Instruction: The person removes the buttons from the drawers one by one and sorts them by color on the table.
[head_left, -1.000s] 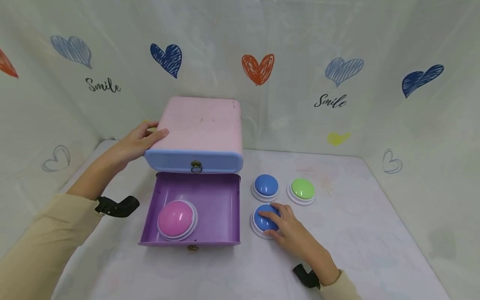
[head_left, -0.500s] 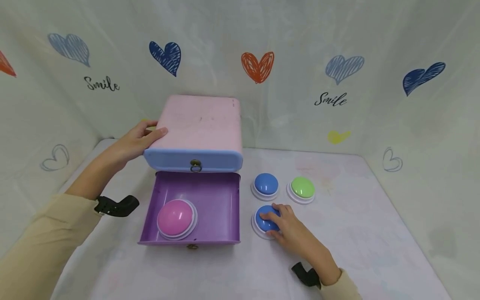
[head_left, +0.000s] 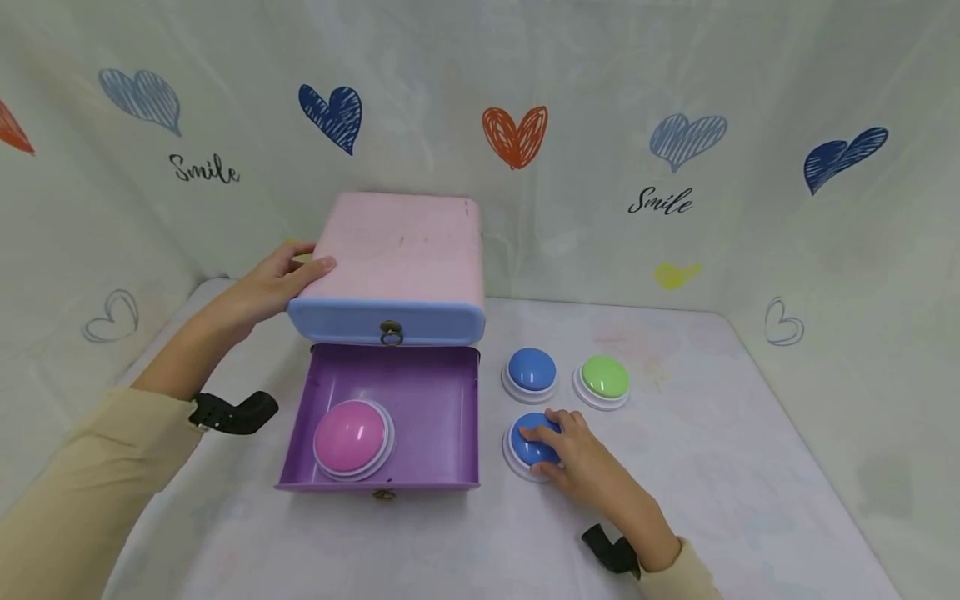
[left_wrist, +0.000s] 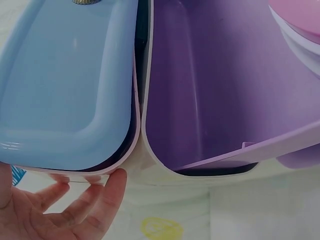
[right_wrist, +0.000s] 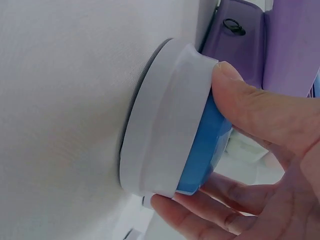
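Note:
A two-tier drawer box with a pink top stands on the table, its blue upper drawer closed and its purple lower drawer pulled out. My left hand rests on the box's left side, thumb over the top; in the left wrist view the fingertips touch the side wall. Inside the lower drawer, at the left, sits a pink push button. My right hand holds a blue push button right of the drawer. Its thumb and fingers grip the white base, which stands on the table.
Behind the held button lies another blue push button, with a green push button to its right. A white cloth covers the table. Behind it hangs a pale curtain printed with hearts.
My right hand and the blue push button in it have shifted very slightly to the right. The left hand, box and other buttons have stayed put.

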